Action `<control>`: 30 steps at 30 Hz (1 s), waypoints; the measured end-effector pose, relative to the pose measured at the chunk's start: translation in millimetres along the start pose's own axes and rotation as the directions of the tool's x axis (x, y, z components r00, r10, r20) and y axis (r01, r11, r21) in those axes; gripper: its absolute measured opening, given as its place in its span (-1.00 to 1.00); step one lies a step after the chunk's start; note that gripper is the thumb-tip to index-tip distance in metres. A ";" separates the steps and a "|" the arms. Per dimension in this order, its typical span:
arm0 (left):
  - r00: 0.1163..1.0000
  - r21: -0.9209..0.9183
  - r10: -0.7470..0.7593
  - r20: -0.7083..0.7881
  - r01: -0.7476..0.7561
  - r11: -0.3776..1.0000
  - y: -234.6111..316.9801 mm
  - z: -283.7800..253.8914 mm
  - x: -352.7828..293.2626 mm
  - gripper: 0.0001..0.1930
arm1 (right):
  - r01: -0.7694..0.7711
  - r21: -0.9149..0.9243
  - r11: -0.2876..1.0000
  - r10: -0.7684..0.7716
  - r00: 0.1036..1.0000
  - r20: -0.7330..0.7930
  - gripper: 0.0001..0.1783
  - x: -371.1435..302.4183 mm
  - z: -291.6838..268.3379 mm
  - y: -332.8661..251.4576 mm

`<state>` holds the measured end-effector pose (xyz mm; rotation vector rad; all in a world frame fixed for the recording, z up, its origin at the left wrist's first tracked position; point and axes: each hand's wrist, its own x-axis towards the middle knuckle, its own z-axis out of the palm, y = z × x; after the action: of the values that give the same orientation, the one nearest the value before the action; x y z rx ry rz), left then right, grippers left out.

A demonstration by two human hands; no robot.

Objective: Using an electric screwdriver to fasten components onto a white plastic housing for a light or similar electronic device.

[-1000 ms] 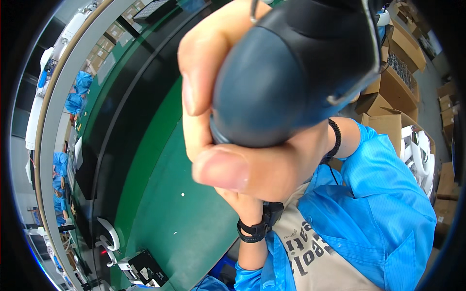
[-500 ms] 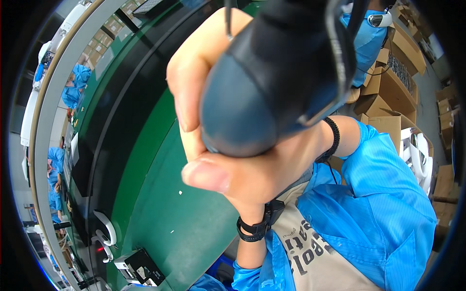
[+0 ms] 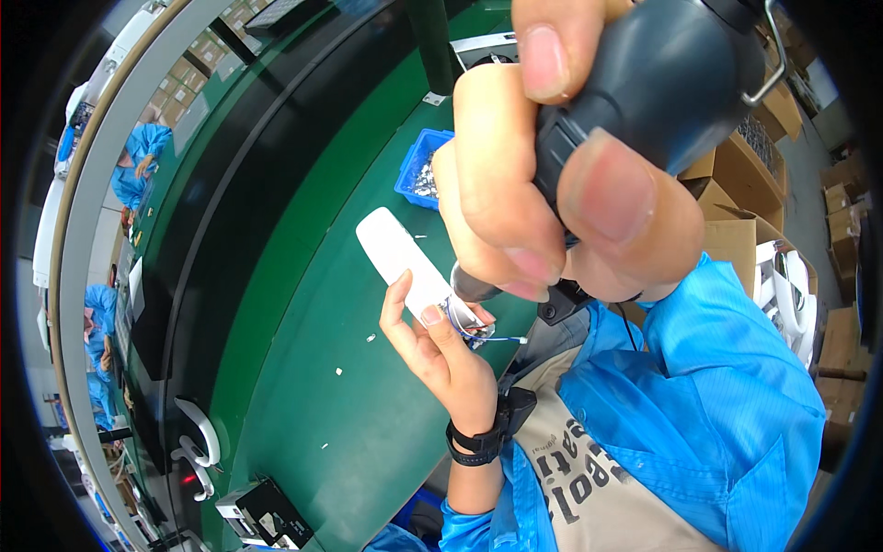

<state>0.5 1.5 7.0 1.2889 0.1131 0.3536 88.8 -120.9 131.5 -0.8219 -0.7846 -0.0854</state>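
Observation:
My right hand (image 3: 501,175), large and close in the view, is wrapped round a dark electric screwdriver (image 3: 676,87) with a metal hanging loop at its upper end. The tool's grey nose (image 3: 471,283) points down at the open end of a long white plastic housing (image 3: 397,250). My left hand (image 3: 446,363) grips this housing between thumb and fingers, above the green table. Thin wires (image 3: 501,339) with a small white plug stick out of the housing's open end. Whether the screwdriver's tip touches a screw is hidden.
A blue bin (image 3: 418,170) of small metal parts stands behind my hands. Tiny white bits lie on the green tabletop (image 3: 303,396). At the near left are a black-and-white box (image 3: 267,511) and curved white parts (image 3: 198,432). Cardboard boxes (image 3: 727,239) stand at right; co-workers in blue (image 3: 143,156) sit far left.
My right hand and the screwdriver have moved up and right, out of the way of the view below. The white housing in my left hand and the blue bin now show.

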 end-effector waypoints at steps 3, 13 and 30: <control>0.999 0.101 0.034 -0.019 -0.032 0.994 -3.7 1.3 -1.3 -0.54 | -0.004 -0.003 1.000 0.004 0.999 -0.032 -0.53 -4.6 13.6 -0.2; 0.971 0.410 0.222 -0.087 -0.168 0.896 -23.4 -14.4 -10.2 -0.70 | 0.064 -0.080 0.995 -0.063 0.998 0.012 -0.59 8.8 -13.0 -2.0; 0.976 0.214 0.218 0.006 -0.214 0.953 -18.7 -13.5 -1.8 -0.54 | 0.237 -0.188 0.953 -0.210 0.966 0.153 -0.69 27.9 18.9 34.5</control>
<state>-1.3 8.9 -14.9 1.5168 0.0249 0.5519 109.9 -77.8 136.2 -0.9373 -1.0047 -0.3216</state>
